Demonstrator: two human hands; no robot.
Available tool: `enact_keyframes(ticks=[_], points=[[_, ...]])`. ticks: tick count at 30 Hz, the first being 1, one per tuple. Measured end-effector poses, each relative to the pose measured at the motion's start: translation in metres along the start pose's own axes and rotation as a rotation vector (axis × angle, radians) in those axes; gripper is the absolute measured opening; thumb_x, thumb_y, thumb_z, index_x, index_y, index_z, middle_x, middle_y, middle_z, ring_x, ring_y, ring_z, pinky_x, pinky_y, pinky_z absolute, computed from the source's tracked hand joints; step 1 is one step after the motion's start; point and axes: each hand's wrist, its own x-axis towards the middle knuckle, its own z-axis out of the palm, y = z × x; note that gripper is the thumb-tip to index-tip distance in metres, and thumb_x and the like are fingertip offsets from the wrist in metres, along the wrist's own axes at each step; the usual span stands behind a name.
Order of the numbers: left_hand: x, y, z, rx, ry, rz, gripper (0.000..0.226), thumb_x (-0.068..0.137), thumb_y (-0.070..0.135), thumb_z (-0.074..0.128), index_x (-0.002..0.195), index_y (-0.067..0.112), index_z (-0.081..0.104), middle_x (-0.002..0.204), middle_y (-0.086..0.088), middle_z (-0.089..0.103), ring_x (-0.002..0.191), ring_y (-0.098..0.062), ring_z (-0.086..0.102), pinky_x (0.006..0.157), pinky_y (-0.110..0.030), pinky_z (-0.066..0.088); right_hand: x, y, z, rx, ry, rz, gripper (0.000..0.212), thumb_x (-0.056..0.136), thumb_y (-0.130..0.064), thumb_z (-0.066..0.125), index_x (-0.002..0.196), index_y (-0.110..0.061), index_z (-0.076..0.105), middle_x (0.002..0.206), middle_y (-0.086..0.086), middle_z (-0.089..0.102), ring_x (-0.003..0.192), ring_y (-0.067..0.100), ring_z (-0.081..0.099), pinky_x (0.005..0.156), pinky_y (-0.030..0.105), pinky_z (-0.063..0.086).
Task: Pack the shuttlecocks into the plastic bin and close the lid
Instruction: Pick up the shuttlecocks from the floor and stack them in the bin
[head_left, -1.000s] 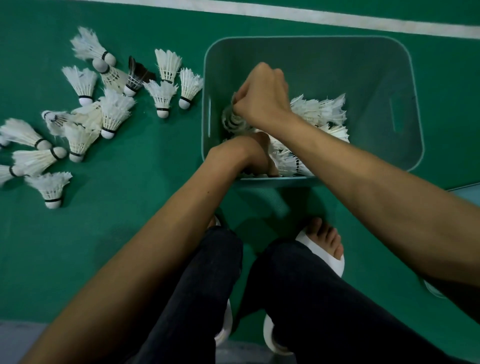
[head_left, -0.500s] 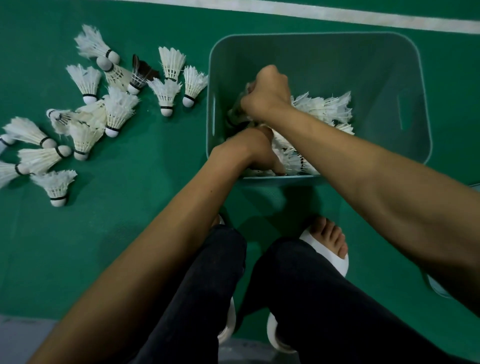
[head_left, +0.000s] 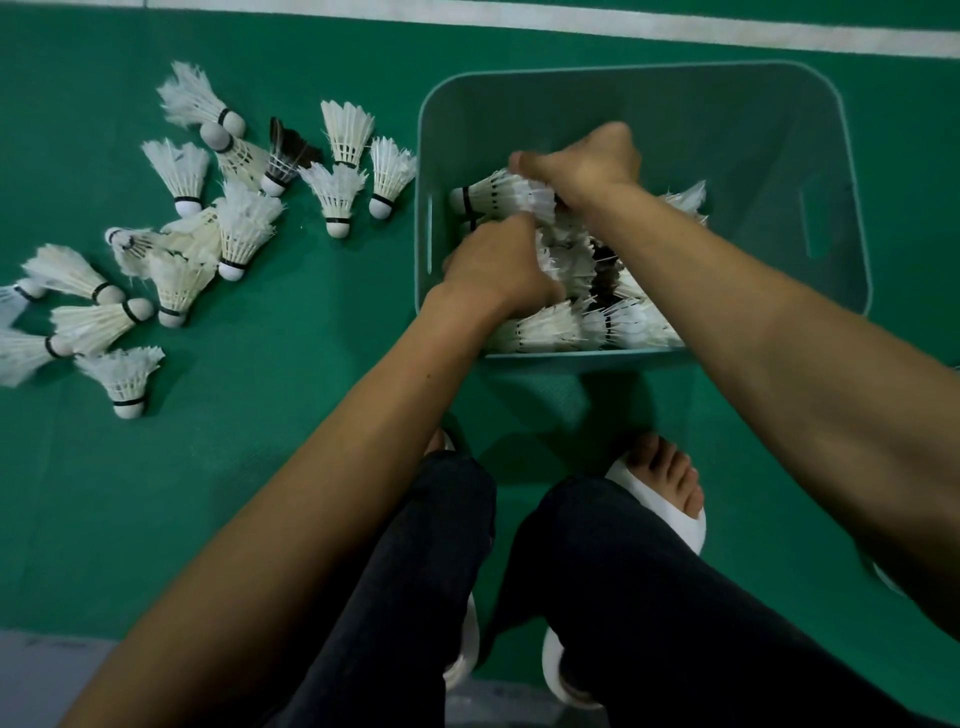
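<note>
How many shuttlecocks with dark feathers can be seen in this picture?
2. One dark shuttlecock lies on the green floor, left of the plastic bin. The other dark shuttlecock lies inside the bin, in the white pile. More may be hidden underneath.

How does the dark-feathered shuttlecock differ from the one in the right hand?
The dark-feathered shuttlecock has blackish feathers; the held shuttlecock is white. The dark one lies unheld on the floor left of the plastic bin; the held one is in the bin, gripped by the right hand. The held one's cork points left; the dark one's points nearer the camera. Both corks are pale.
</note>
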Motion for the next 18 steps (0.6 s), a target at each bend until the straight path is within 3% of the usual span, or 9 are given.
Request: enact_keyframes(ticks=[2, 4, 7, 9, 13, 15, 18], points=[[0.002, 0.0, 0.001, -0.014, -0.024, -0.038, 0.071, 0.08, 0.042, 0.078, 0.141, 0.02, 0.049, 0.144, -0.012, 0.05, 0.13, -0.033, 0.052, 0.106, -0.049, 0.047, -0.003, 0.0, -0.001, -0.026, 0.042, -0.051, 0.054, 0.065, -0.06, 0.087, 0.085, -0.014, 0.065, 0.086, -0.001, 0.069, 0.074, 0.014, 0.065, 0.051, 0.024, 0.046], [0.003, 0.001, 0.002, -0.019, -0.014, -0.081, 0.074, 0.081, 0.039, 0.079, 0.146, 0.022, 0.045, 0.153, -0.017, 0.037, 0.138, -0.038, 0.044, 0.113, -0.052, 0.041, -0.008, 0.001, -0.008, -0.044, 0.084, -0.067, 0.047, 0.07, -0.058, 0.082, 0.077, -0.016, 0.063, 0.08, 0.002, 0.071, 0.069, 0.016, 0.068, 0.057, 0.029, 0.055], [0.003, -0.001, 0.0, -0.027, 0.035, -0.047, 0.063, 0.081, 0.031, 0.08, 0.136, 0.019, 0.052, 0.136, -0.011, 0.055, 0.124, -0.032, 0.056, 0.101, -0.045, 0.05, -0.026, 0.008, -0.028, -0.071, 0.081, -0.137, 0.031, 0.075, -0.036, 0.08, 0.066, -0.01, 0.065, 0.067, 0.008, 0.07, 0.054, 0.012, 0.061, 0.064, 0.029, 0.057], [0.001, 0.0, 0.001, -0.021, 0.031, -0.023, 0.063, 0.082, 0.028, 0.08, 0.135, 0.016, 0.05, 0.128, -0.007, 0.062, 0.115, -0.029, 0.061, 0.089, -0.039, 0.051, -0.043, 0.016, -0.041, -0.046, -0.045, -0.202, 0.031, 0.072, -0.03, 0.08, 0.073, 0.001, 0.073, 0.073, 0.014, 0.074, 0.057, 0.013, 0.063, 0.066, 0.032, 0.059], [-0.004, 0.004, 0.001, -0.098, 0.002, -0.018, 0.078, 0.072, 0.029, 0.091, 0.131, 0.012, 0.042, 0.127, -0.012, 0.062, 0.114, -0.032, 0.061, 0.078, -0.034, 0.045, -0.072, 0.027, -0.059, -0.101, -0.424, -0.282, 0.012, 0.074, -0.017, 0.078, 0.076, -0.006, 0.078, 0.083, 0.026, 0.073, 0.067, 0.015, 0.057, 0.062, 0.031, 0.045], [-0.008, 0.007, -0.001, -0.15, -0.022, -0.023, 0.09, 0.066, 0.027, 0.095, 0.134, 0.009, 0.039, 0.131, -0.014, 0.059, 0.115, -0.031, 0.059, 0.078, -0.031, 0.043, -0.075, 0.031, -0.066, -0.137, -0.481, -0.322, 0.002, 0.077, -0.008, 0.08, 0.076, -0.009, 0.079, 0.076, 0.017, 0.073, 0.064, 0.01, 0.057, 0.063, 0.028, 0.045], [-0.013, 0.009, -0.006, -0.186, -0.053, 0.003, 0.098, 0.059, 0.025, 0.099, 0.134, 0.01, 0.037, 0.133, -0.013, 0.055, 0.11, -0.027, 0.056, 0.081, -0.032, 0.045, -0.072, 0.036, -0.071, -0.232, -0.485, -0.348, 0.012, 0.081, -0.009, 0.081, 0.076, -0.001, 0.074, 0.062, 0.008, 0.062, 0.052, 0.007, 0.047, 0.054, 0.024, 0.039]])
